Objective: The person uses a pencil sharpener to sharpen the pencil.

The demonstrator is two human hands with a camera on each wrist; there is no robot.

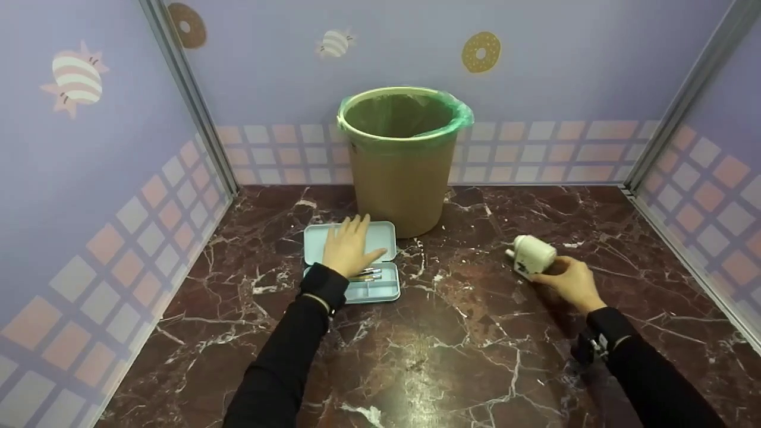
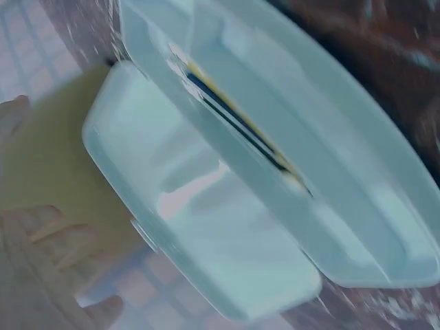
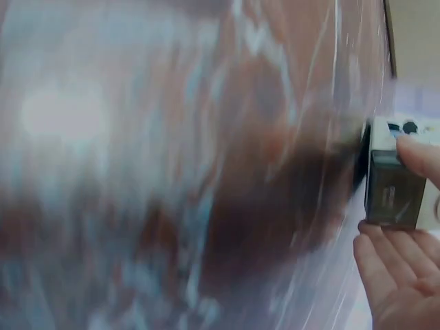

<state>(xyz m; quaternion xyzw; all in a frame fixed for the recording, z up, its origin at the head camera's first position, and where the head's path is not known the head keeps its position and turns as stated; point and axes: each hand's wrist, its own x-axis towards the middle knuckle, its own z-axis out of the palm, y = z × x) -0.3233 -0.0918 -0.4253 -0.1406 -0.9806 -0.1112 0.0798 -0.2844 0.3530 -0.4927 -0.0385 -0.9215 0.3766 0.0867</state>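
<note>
My right hand (image 1: 571,284) grips a white pencil sharpener (image 1: 536,254) with a rounded body, tilted, at the right side of the table. In the right wrist view the sharpener's dark see-through drawer (image 3: 393,189) faces the camera, thumb on one side and fingers on the other. A light blue pencil case (image 1: 385,291) lies unfolded at the centre left, its lid (image 1: 382,236) laid back toward the bin. Over the case, my left hand (image 1: 346,246) is spread with straight fingers and holds nothing. Several thin pencils (image 2: 237,124) lie in one compartment.
A tan trash bin (image 1: 401,184) with a green plastic liner (image 1: 462,110) over its rim stands behind the pencil case, near the back wall. Patterned panels (image 1: 565,77) enclose the dark red marbled table (image 1: 452,356) at the back and both sides.
</note>
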